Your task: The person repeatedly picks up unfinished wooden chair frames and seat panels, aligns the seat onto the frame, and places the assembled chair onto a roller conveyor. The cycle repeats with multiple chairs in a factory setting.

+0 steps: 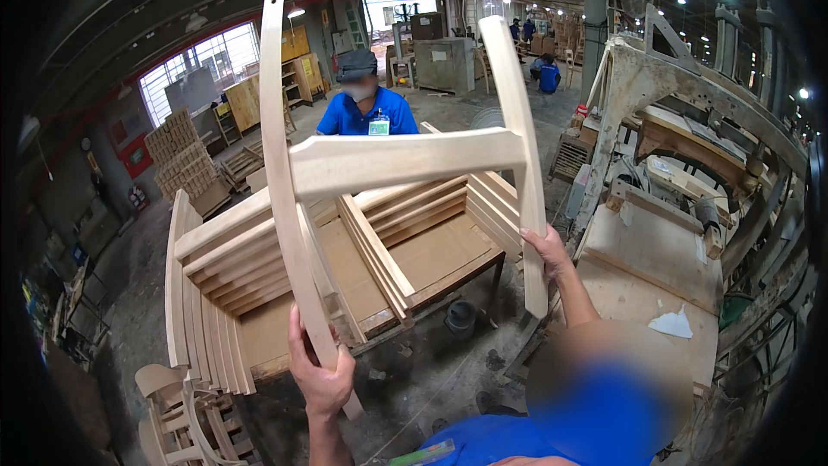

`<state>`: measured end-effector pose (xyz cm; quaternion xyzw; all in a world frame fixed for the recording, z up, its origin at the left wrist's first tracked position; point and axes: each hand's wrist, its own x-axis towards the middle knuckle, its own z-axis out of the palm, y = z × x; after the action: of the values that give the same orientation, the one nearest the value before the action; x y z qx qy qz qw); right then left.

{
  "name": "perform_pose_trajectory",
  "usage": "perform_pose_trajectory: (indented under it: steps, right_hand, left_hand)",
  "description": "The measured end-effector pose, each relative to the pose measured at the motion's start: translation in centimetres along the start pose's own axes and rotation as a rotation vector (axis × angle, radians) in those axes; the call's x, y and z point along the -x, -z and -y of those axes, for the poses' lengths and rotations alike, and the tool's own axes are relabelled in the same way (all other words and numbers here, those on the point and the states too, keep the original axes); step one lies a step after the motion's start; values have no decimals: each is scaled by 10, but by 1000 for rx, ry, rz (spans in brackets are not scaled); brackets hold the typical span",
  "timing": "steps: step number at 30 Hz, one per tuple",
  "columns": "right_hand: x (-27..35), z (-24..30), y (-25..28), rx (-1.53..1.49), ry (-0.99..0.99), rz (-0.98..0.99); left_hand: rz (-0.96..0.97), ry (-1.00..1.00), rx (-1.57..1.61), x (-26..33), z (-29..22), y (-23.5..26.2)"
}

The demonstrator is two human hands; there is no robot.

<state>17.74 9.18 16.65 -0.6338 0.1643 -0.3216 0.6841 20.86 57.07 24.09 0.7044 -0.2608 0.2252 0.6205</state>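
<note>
A pale wooden chair frame [405,160] is held up in front of me, with two long legs joined by one wide crosspiece. My left hand [321,371] is wrapped round the lower part of its left leg. On the right leg, low down, my right hand [548,250] grips the edge with the thumb in front. A slot shows near the top of the left leg. Behind and below the raised frame, several similar frames [226,255] lie nested in a stack on a low table [444,250] with a brown board top.
Across the table is a person [366,108] in a blue shirt and dark cap. A large machine with a wooden bed [651,267] stands at my right. A dark bucket [460,318] sits on the floor by the table. Curved chair parts [185,414] are piled at lower left.
</note>
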Motion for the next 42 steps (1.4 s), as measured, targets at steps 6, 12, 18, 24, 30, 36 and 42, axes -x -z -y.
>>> perform_pose_trajectory:
  steps: [6,12,18,24,30,36,42]
  right_hand:
    - [90,-20,46,381,64,-69]
    - [226,-26,77,476,86,-261]
    - [396,-29,188,628,9,-563]
    - [596,-16,288,674,-358,-842]
    - [691,6,336,696,-604,-1054]
    - [646,23,388,578,-630,-1116]
    - [562,9,448,655,-683,-1076]
  left_hand:
    - [-55,191,-123,60,37,23]
    - [-11,376,-142,124,75,37]
    - [208,490,29,224,57,-13]
    - [529,599,-183,345,25,-73]
    - [867,647,-42,366,-23,-184]
    - [1096,621,-15,335,-38,-318]
    - [1140,625,-94,312,-20,-425]
